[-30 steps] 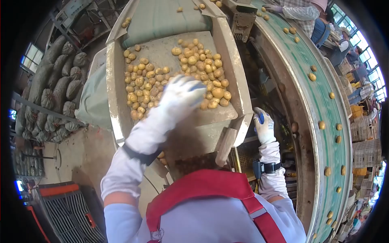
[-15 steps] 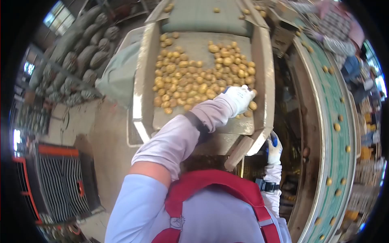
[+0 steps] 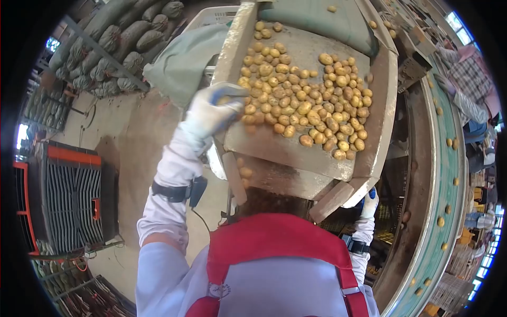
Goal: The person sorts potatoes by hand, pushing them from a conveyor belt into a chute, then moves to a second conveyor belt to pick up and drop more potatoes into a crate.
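Observation:
My left hand, in a white glove with a blue palm, is raised at the left wall of a worn metal tray. Its fingers are curled round a potato, which is partly covered by them. Many small potatoes lie spread in the tray, thickest toward its middle and right. Low by the tray's front right corner is my right hand, also gloved. The tray's edge hides part of it, so I cannot tell what its fingers do.
A green conveyor belt carrying scattered potatoes runs along the right. Beyond it stands a person in a checked garment. Another belt meets the tray's far end. Filled sacks are stacked at the upper left.
My left hand has moved from the potatoes at the tray's right side to its left wall, now curled round a potato. The view has shifted; my right hand stays low at the corner.

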The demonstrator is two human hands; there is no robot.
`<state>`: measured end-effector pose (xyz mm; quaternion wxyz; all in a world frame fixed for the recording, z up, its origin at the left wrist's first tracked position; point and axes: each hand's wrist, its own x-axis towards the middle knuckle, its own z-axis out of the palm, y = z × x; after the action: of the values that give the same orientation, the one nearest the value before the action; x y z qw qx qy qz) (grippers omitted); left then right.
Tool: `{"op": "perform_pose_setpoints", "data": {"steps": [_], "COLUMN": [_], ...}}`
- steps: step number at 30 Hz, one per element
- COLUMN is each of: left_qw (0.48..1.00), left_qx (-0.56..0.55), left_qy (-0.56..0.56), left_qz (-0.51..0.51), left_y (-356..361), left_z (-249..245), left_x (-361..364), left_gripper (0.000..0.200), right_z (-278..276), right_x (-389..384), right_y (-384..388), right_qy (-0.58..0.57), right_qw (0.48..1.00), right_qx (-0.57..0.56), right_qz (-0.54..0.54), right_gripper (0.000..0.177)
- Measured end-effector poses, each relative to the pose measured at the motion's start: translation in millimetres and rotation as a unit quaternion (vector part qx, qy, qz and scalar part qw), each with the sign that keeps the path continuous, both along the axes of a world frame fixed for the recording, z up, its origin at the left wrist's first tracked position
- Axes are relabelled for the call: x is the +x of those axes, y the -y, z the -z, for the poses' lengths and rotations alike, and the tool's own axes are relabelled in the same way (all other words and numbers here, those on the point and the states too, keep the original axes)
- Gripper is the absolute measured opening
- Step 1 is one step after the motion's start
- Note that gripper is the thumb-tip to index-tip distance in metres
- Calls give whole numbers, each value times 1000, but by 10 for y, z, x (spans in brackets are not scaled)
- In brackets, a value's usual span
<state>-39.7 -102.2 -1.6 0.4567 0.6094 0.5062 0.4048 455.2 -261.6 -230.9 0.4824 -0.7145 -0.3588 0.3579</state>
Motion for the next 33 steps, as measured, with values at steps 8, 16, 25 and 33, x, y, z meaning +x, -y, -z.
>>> {"op": "perform_pose_setpoints", "data": {"steps": [8,16,25,33], "left_qw": [659,766,871,741], "left_qx": [98,242,-155,-165], "left_qy": [-728,-579,455,648], "left_qz": [161,143,101,62], "left_y": [-393,-208,644,761], "left_z": [548,466,609,716], "left_x": [536,203,-105,213], "left_gripper": [9,17,54,52], "right_z": [97,-1892,-1404,-1260], "right_x": [159,-807,-1518,-1669], "right_y": [73,-217,-1332,-1496], "right_qy": [-40,326,441,506], "right_qw": [998,924,862,828], "right_qx": [38,198,99,49], "right_qz": [-5,-16,-228,-237], "right_gripper": [38,35,55,57]}}
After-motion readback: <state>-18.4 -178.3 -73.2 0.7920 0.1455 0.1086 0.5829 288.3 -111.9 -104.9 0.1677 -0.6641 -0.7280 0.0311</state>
